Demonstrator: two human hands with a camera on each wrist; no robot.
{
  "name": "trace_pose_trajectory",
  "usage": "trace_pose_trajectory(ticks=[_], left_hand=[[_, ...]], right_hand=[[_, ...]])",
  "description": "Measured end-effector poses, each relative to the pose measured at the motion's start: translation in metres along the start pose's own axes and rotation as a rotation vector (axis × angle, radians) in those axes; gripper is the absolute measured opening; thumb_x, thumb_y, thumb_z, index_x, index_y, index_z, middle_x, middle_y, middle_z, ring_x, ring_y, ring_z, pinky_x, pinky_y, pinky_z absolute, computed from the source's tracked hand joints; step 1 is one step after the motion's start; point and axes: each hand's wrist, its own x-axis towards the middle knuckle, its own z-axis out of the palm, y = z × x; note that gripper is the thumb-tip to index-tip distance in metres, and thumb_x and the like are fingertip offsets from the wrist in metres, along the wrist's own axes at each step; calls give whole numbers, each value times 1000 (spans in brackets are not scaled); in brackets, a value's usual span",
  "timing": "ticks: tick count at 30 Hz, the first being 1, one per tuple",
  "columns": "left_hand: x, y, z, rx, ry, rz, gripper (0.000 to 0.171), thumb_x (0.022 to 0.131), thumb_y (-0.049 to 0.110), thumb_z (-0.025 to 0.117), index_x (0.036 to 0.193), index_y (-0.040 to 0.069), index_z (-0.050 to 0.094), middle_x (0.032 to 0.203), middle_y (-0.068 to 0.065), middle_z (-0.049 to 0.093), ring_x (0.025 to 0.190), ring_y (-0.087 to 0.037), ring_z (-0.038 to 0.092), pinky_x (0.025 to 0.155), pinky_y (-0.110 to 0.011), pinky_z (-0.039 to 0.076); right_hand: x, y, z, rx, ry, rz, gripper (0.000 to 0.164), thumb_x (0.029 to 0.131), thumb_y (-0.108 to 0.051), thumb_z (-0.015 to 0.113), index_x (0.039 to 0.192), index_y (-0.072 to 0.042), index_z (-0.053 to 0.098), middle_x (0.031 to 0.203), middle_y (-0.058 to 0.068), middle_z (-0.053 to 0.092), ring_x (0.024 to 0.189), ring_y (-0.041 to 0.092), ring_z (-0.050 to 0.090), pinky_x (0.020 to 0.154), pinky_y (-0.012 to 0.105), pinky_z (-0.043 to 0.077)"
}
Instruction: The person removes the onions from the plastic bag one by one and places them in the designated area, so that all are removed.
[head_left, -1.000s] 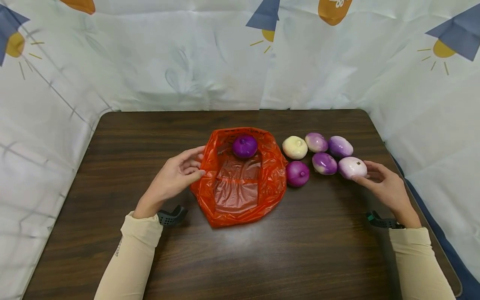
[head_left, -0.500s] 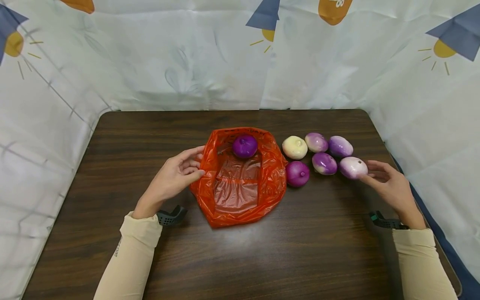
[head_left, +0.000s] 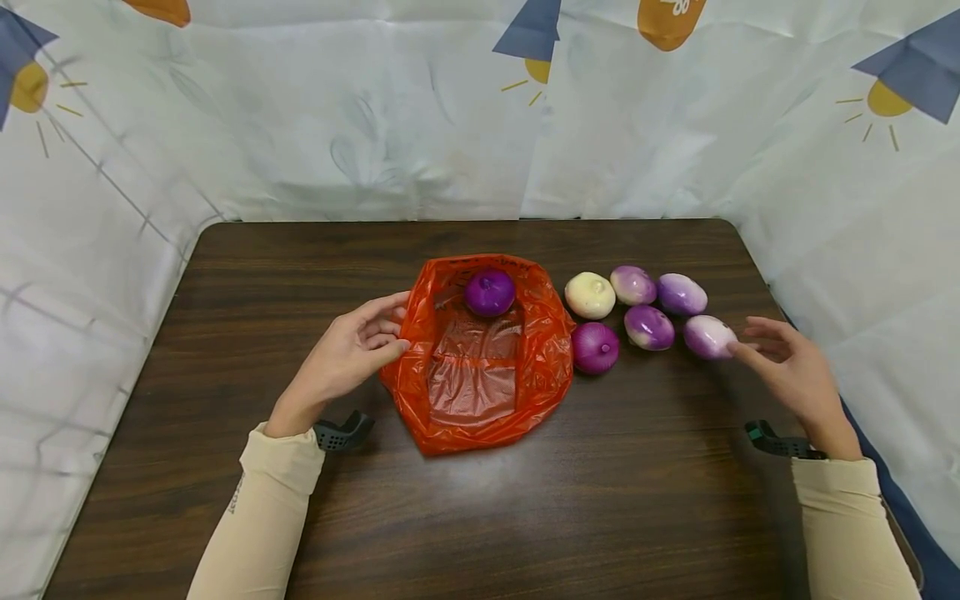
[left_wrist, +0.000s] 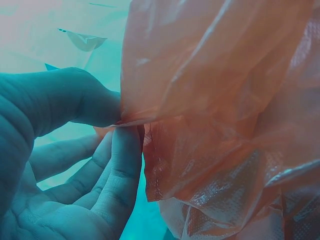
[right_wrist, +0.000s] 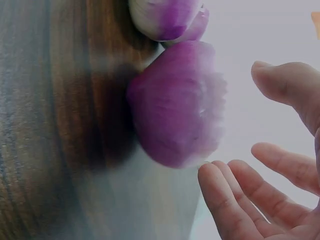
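Note:
A red plastic bag [head_left: 408, 383] lies open on the table, with a deep purple onion [head_left: 490, 292] inside near its far rim. My left hand [head_left: 341, 354] pinches the bag's left edge between thumb and index finger, as the left wrist view shows up close. To the right of the bag, my right hand [head_left: 797, 375] has its fingers apart and holds nothing. Nearest to it is a pale purple onion [head_left: 708, 337], the rightmost of a group. In the right wrist view the fingertips stand just beside this onion [right_wrist: 175, 107]; whether they touch it, I cannot tell.
A whitish onion [head_left: 589, 296] and a magenta onion [head_left: 596, 348] lie against or close to the bag's right side. Several more purple onions [head_left: 649, 327] cluster beside them. White patterned cloth [head_left: 420, 125] hangs behind the dark wooden table [head_left: 480, 533].
My right hand has let go of the rightmost onion and drawn back to the right. That onion has shifted slightly right. The left hand and the bag have stayed still.

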Motion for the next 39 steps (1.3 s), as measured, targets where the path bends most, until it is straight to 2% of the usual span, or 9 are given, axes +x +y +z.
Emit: trace_pose_trajectory(ticks=[4,18,23,28,30,34,39], left_hand=[[-1,1,0,0,-1,2,65,97,10,69,157,15,44,139,-15,55,109,-7,65,87,-14,57],[-1,2,0,-6,0,-16,65,97,14,71,156,17,45,139,-13,56,111,-10,64,88,-14,57],[-1,2,0,-6,1,-21,65,97,14,71,157,17,45,139,-13,56,111,-10,64,88,-14,57],[-2,2,-1,-9,3,-18,65,97,14,71,156,17,45,139,-13,56,111,-11,64,88,-14,57],[-2,2,-1,-10,4,-13,65,97,13,71,156,17,45,139,-14,56,111,-11,65,88,-14,57],[-1,1,0,-14,7,-1,64,97,12,70,156,16,45,138,-14,56,111,-12,65,88,-14,57],[0,-1,0,-16,11,7,64,97,11,70,156,15,45,137,-14,57,110,-14,65,88,-14,57]], right_hand=[[-1,-4,-4,10,5,5,67,96,-47,71,153,-19,49,119,-30,50,98,-19,49,72,3,43],[-5,-25,-6,27,39,-50,62,95,-42,73,150,-22,52,118,-33,52,99,-20,52,74,0,43],[-4,-44,-3,60,74,-136,57,95,-33,76,147,-21,56,120,-33,56,100,-20,56,78,-2,44],[-2,-68,8,108,121,-277,53,92,-17,79,142,-15,60,116,-34,61,95,-19,61,79,-2,46],[-1,-77,13,135,135,-329,52,91,-11,79,140,-12,62,114,-31,63,94,-17,63,81,-1,48],[2,-94,25,208,130,-400,50,89,-3,79,137,-6,64,111,-27,67,97,-10,66,84,1,50],[7,-114,40,267,116,-477,52,86,4,79,135,-5,65,116,-25,68,101,-3,69,86,4,52]])
